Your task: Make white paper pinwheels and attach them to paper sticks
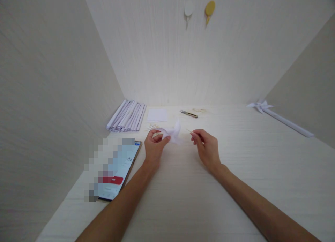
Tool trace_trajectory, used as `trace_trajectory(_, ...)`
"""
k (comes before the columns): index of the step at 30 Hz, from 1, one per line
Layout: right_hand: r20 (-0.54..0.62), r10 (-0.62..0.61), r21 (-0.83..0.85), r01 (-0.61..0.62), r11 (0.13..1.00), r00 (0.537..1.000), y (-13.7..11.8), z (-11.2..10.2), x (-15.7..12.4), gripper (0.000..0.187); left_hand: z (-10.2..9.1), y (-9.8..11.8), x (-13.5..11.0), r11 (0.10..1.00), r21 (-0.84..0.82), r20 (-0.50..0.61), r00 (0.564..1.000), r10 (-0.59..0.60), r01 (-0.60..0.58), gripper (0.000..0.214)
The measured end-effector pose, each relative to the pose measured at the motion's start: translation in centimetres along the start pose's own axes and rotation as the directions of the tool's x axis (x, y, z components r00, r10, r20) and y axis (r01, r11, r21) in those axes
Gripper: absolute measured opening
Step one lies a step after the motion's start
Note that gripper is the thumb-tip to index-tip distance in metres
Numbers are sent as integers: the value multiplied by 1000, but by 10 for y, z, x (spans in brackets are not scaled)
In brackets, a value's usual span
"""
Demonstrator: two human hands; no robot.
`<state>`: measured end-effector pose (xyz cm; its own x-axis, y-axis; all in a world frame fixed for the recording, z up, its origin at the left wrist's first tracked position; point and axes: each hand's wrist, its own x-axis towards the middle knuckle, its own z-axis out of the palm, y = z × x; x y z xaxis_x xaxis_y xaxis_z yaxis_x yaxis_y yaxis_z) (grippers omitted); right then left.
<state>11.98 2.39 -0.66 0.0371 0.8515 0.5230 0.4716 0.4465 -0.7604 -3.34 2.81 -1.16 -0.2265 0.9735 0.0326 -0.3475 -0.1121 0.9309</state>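
My left hand (154,146) pinches a white paper pinwheel (171,133) between thumb and fingers, its folded blades pointing up and to the right. A short gap to the right, my right hand (206,148) has thumb and fingertips closed on a thin pale stick like a toothpick (188,130), its tip pointing toward the pinwheel. The stick and the paper are apart. Just behind my left hand lies a small pile of pale bits (153,126), too small to make out.
Rolled paper tubes (127,116) are stacked at the back left, beside square white paper sheets (157,115). A utility knife (188,114) lies near small tan bits (199,110). A phone (131,165) lies left. A pinwheel on a paper tube (288,122) rests right. Two hooks (188,8) hang on the wall.
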Motion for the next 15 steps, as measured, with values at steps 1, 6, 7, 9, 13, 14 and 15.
trace_trajectory(1, 17, -79, -105, 80, 991, 997, -1, 0, -2, 19, 1, 0, -1, 1000, 17, -2, 1000, 4, -4, 34)
trace_trajectory(6, 147, -248, -393, 286, 874, 958, -5, 8, -11, 26, 5, 1, -4, 996, 90, -5, 1000, -6, 7, 34)
trace_trajectory(7, 170, -249, -416, 298, 859, 954, -5, 10, -12, 25, 5, 1, -5, 995, 98, 0, 1000, -9, 9, 34)
trace_trajectory(9, 207, -240, -442, 310, 842, 948, -6, 13, -14, 24, 6, 1, -7, 994, 106, 11, 1000, -8, 7, 35)
trace_trajectory(13, 222, -215, -458, 296, 838, 951, -8, 15, -14, 25, 8, 0, -9, 994, 106, 27, 1000, -9, 6, 35)
trace_trajectory(14, 218, -211, -460, 291, 839, 953, -8, 15, -14, 25, 8, 0, -10, 994, 107, 27, 1000, -12, 9, 35)
trace_trajectory(15, 214, -206, -462, 285, 840, 955, -8, 15, -14, 25, 8, 0, -10, 994, 110, 24, 1000, -15, 12, 35)
